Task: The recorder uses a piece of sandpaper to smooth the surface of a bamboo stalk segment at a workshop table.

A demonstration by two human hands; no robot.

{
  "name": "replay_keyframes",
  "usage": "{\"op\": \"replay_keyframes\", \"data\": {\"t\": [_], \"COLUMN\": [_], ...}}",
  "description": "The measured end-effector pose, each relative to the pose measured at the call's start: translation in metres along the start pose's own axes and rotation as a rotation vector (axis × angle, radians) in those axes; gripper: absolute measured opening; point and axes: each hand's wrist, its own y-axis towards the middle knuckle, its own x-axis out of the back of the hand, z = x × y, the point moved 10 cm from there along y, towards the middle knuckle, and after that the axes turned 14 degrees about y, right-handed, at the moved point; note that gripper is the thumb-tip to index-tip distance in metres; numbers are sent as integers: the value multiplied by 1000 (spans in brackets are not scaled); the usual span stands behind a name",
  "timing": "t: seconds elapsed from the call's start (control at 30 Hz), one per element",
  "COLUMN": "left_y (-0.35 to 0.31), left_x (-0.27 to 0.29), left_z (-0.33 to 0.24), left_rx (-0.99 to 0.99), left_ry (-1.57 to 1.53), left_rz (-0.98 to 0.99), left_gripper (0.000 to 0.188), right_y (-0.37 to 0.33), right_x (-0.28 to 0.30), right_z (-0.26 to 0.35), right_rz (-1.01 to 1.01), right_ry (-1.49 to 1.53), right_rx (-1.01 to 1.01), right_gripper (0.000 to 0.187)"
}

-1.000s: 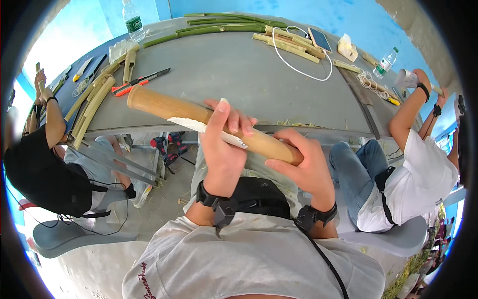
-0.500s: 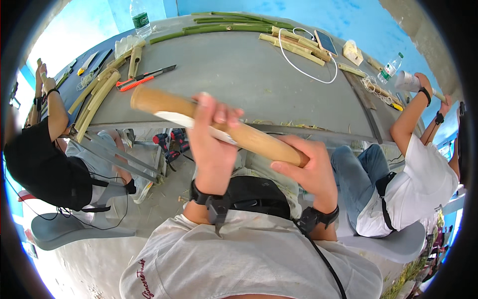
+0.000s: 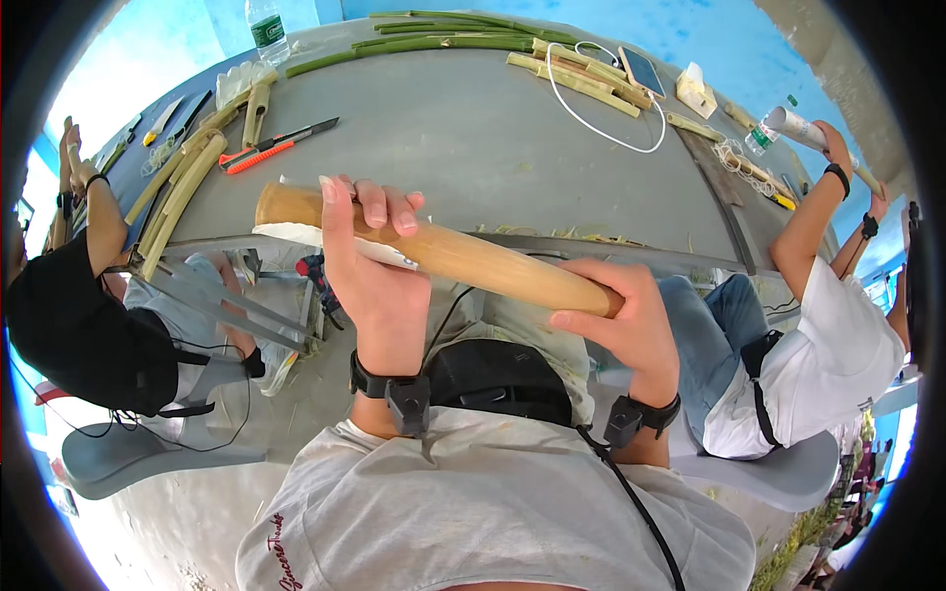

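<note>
A thick tan bamboo tube [image 3: 483,261] lies slantwise before me, its left end higher than its right. My right hand [image 3: 631,315] is closed around the right end, thumb on the near side. Further left, my left hand [image 3: 384,295] wraps the tube from below, fingers over the top. Between that palm and the tube is a white-backed sheet that looks like sandpaper [image 3: 288,233]; it runs along the underside toward the left end. The sheet's inner face is hidden against the bamboo.
On the grey table [image 3: 434,128] lie an orange utility knife [image 3: 271,148], split bamboo strips [image 3: 187,192], green stalks [image 3: 424,44], and a phone [image 3: 642,71] with a white cable. Co-workers sit on both sides, one in black [image 3: 94,325], one in white [image 3: 813,364].
My left hand and the white-backed sheet have slid left along the tube, nearer its left end. My right hand keeps its grip, shifted slightly right.
</note>
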Motion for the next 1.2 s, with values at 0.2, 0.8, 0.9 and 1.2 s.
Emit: {"op": "replay_keyframes", "data": {"t": [0.2, 0.8, 0.9, 1.2], "left_y": [-25, -26, -30, -35], "left_x": [-33, -55, -62, -61], "left_z": [34, 25, 26, 45], "left_rx": [104, 67, -7, 95], "left_ry": [83, -89, -97, -37], "left_rz": [124, 382, 423, 438], "left_gripper": [23, 40, 39, 32], "right_y": [3, -1, 2, 2], "right_x": [-3, 9, 3, 1], "right_z": [-4, -4, 0, -13], "right_rz": [-14, -54, -30, -26], "right_ry": [-22, 69, 93, 94], "right_rx": [-55, -41, -3, -53], "right_gripper": [39, 38, 39, 40]}}
